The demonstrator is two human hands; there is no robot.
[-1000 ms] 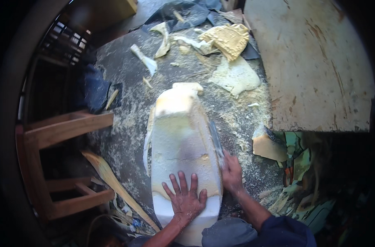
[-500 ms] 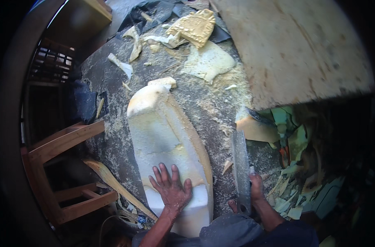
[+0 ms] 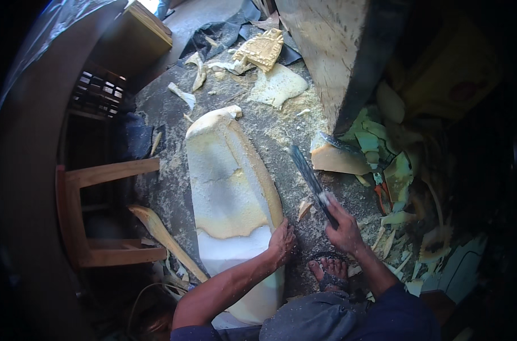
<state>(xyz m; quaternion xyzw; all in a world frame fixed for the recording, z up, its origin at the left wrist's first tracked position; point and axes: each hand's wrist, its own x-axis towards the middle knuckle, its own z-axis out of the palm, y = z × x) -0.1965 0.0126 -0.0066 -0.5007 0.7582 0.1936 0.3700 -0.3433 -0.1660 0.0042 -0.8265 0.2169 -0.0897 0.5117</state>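
A long white and yellowish foam block [image 3: 224, 187], shaped like a seat pad, lies lengthwise on the dusty dark floor [image 3: 156, 91]. My left hand [image 3: 282, 241] grips its right edge near the lower part, fingers curled over that side. My right hand [image 3: 341, 227] holds a long, dark, flat tool [image 3: 308, 176] by its pale handle, tilted up to the left and apart from the foam; whether it is a blade or rasp I cannot tell. My sandalled foot [image 3: 329, 267] rests just right of the block, between my hands.
A wooden frame [image 3: 111, 167] and long foam strip [image 3: 165, 241] lie left. Foam scraps [image 3: 275, 85] and dark sheeting [image 3: 224, 34] are strewn ahead. A worn board [image 3: 321, 40] stands at upper right. Orange-handled pliers [image 3: 382, 193] lie among more offcuts at the right.
My left hand has moved from flat on the foam's top to gripping its right edge. My right hand has drawn the tool away from that side and now holds it tilted leftward.
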